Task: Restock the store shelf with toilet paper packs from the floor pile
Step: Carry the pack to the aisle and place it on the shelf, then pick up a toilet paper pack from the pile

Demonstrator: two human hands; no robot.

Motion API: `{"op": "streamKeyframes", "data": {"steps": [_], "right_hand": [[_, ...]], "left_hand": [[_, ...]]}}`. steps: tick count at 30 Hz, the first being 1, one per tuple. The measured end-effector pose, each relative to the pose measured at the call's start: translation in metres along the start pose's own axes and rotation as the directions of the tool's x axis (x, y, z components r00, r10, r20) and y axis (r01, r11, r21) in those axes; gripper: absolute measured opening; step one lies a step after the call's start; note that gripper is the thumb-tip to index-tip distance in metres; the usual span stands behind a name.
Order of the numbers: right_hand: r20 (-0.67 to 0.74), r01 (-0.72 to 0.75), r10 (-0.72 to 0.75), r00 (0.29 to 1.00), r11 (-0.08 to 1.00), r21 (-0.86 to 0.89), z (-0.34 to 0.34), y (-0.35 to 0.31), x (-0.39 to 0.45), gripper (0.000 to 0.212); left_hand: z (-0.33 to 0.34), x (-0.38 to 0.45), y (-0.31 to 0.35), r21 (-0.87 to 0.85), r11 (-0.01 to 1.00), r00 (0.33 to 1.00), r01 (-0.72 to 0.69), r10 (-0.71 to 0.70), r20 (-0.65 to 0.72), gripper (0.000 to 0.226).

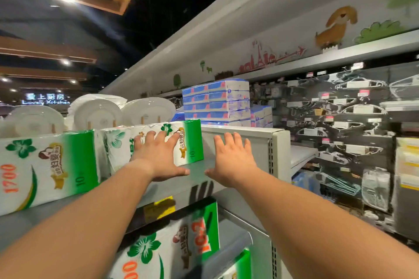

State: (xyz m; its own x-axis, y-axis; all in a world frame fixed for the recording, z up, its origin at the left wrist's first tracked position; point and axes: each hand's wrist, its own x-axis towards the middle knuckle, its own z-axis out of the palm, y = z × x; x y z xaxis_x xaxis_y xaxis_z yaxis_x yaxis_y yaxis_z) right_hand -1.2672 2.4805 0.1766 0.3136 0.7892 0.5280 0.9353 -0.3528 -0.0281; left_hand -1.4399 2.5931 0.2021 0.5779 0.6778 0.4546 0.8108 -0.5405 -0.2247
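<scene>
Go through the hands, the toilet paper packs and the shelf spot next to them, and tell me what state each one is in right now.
left hand: open, fingers spread flat against the right-hand pack
right hand: open, fingers spread, holding nothing
right-hand pack: lying on the top shelf, wrapper sealed
left-hand pack: lying on the top shelf beside it, wrapper sealed
lower pack: on the shelf below
top shelf: bare to the right of the packs
</scene>
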Motion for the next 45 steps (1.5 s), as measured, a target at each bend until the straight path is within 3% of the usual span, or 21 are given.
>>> {"op": "streamKeyframes", "data": {"steps": [12, 18, 24, 34, 45], "right_hand": [[-0.043, -0.386, 0.386, 0.921, 0.897, -0.214, -0.034, 0.132, -0.101, 0.097], [-0.08, -0.573, 0.582, 0.809, 0.752, -0.326, -0.066, 0.176, -0.177, 0.097], [-0.108, -0.735, 0.76, 0.641, 0.567, -0.372, -0.108, 0.215, -0.271, 0.099], [-0.23, -0.865, 0.883, 0.41, 0.296, -0.406, -0.176, 0.259, -0.415, 0.098], [-0.231, -0.871, 0.909, 0.347, 0.221, -0.438, -0.217, 0.327, -0.495, 0.096]], "left_hand": [[-0.011, 0.024, 0.164, -0.195, 0.903, 0.924, -0.383, 0.378, -0.065, 0.112], [-0.027, 0.008, 0.258, -0.264, 0.766, 0.808, -0.586, 0.574, -0.132, 0.112], [-0.049, -0.03, 0.349, -0.27, 0.614, 0.663, -0.741, 0.732, -0.156, 0.113], [-0.1, -0.124, 0.475, -0.299, 0.351, 0.432, -0.887, 0.861, -0.27, 0.111], [-0.138, -0.179, 0.576, -0.372, 0.274, 0.387, -0.887, 0.88, -0.275, 0.108]]}}
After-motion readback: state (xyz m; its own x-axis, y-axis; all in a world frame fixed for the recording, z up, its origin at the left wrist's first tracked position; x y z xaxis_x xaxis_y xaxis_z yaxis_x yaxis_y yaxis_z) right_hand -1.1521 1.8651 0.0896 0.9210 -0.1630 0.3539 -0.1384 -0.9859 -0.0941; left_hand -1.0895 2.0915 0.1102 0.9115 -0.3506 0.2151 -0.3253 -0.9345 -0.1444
